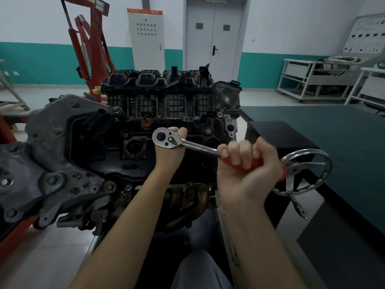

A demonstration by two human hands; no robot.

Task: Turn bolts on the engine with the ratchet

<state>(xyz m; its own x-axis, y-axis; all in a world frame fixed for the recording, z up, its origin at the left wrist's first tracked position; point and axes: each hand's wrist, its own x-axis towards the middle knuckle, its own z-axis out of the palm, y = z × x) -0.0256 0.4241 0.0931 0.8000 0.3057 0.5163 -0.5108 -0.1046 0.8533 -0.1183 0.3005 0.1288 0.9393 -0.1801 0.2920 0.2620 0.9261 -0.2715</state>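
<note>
A chrome ratchet wrench with a red handle lies over the top of a black engine on a stand. My right hand grips the red handle in a fist. My left hand is under the round ratchet head, with fingers curled up around it from behind. What sits below the head is hidden by that hand. The engine's black ribbed intake manifold is at its far side.
A chrome handwheel juts from the stand just right of my right hand. A dark green table with a black box stands at right. A red engine hoist, grey cabinet and door stand behind.
</note>
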